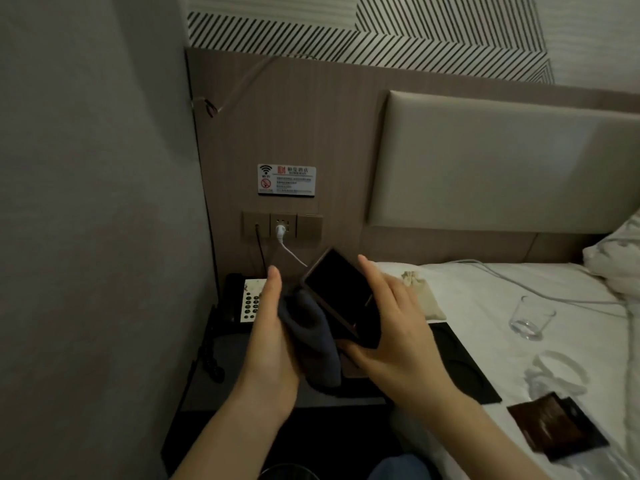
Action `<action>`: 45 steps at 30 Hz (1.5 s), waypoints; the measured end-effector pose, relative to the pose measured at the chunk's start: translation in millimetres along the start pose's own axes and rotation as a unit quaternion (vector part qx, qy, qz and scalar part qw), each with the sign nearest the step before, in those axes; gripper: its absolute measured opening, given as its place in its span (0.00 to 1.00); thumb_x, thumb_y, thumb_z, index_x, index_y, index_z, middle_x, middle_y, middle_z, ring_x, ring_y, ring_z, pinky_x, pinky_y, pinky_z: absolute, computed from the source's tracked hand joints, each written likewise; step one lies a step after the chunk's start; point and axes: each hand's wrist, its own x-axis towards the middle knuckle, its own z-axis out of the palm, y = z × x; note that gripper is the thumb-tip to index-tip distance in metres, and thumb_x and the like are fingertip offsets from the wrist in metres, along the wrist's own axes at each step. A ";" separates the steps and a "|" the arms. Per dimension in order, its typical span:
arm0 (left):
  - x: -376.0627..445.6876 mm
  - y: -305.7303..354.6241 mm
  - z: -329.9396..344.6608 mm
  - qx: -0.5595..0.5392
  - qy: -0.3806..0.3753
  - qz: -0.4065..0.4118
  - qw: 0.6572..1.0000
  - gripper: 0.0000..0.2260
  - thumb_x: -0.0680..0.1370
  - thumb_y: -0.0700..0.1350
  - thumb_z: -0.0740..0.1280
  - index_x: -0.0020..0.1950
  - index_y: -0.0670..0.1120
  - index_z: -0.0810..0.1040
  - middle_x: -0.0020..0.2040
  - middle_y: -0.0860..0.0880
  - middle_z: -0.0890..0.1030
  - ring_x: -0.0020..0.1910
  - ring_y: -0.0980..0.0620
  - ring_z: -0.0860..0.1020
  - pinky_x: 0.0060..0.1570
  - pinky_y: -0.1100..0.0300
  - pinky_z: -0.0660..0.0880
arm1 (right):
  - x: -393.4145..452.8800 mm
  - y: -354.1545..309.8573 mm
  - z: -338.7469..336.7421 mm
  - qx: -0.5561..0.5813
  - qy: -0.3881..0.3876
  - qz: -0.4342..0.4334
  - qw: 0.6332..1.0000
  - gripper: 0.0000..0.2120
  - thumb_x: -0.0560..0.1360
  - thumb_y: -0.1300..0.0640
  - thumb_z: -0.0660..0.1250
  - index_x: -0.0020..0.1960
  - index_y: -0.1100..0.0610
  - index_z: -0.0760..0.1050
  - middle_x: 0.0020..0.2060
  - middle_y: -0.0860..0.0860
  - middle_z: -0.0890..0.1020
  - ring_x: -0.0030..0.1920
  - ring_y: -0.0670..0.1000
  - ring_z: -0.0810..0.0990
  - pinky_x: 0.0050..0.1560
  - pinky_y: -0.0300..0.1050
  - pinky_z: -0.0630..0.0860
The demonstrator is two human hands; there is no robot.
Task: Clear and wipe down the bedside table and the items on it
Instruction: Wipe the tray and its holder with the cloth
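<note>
The person holds a dark box above the bedside table, tilted, with its open side toward the camera; its inside is too dark to say what it contains. The right hand grasps the box from the right and from below, the thumb under its lower corner. The left hand has its fingers straight and presses a dark grey cloth against the left side of the box. On the table, behind the left hand, stands a black telephone. To the right of the table is the bed. On its white sheet stand an empty clear glass, a beige pouch, a black tray beside the table and a brown packet.
</note>
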 end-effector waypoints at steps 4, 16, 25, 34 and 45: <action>3.6 -3.7 -14.6 0.043 -0.006 -0.005 0.999 0.19 0.68 0.59 0.72 0.53 0.49 0.85 0.51 0.46 0.85 0.51 0.49 0.84 0.51 0.53 0.79 | -5.8 16.1 -17.4 -0.057 -0.094 -0.031 0.993 0.54 0.66 0.43 0.76 0.78 0.41 0.42 0.67 0.42 0.68 0.65 0.48 0.68 0.64 0.50 0.66; 3.2 -124.1 5.6 0.238 -0.029 -0.200 0.950 0.10 0.74 0.47 0.71 0.50 0.42 0.83 0.39 0.42 0.86 0.39 0.45 0.83 0.38 0.54 0.78 | -99.1 91.7 -66.0 -0.110 -0.334 0.062 0.934 0.50 0.70 0.46 0.73 0.78 0.41 0.40 0.74 0.48 0.63 0.71 0.54 0.64 0.70 0.57 0.62; 11.9 -213.0 24.7 0.208 0.001 -0.265 0.942 0.12 0.75 0.44 0.70 0.55 0.38 0.81 0.48 0.36 0.84 0.49 0.39 0.81 0.49 0.51 0.76 | -149.4 207.8 -153.8 -0.199 -0.170 0.360 0.895 0.26 0.75 0.47 0.66 0.72 0.50 0.67 0.64 0.50 0.77 0.58 0.51 0.78 0.54 0.43 0.73; 29.4 -232.5 31.1 0.164 -0.002 -0.315 0.935 0.20 0.65 0.44 0.74 0.54 0.36 0.82 0.48 0.35 0.84 0.42 0.38 0.84 0.35 0.51 0.81 | -135.9 273.6 -119.4 -0.331 -0.335 0.363 0.804 0.35 0.67 0.35 0.69 0.69 0.51 0.70 0.64 0.55 0.71 0.66 0.59 0.65 0.60 0.51 0.70; 26.1 -226.6 38.2 0.182 -0.005 -0.338 0.923 0.19 0.72 0.43 0.72 0.60 0.35 0.79 0.54 0.33 0.81 0.46 0.38 0.82 0.32 0.52 0.82 | -129.2 289.2 -100.7 -0.339 -0.359 0.282 0.823 0.21 0.65 0.44 0.73 0.56 0.46 0.73 0.58 0.50 0.71 0.62 0.57 0.64 0.57 0.52 0.63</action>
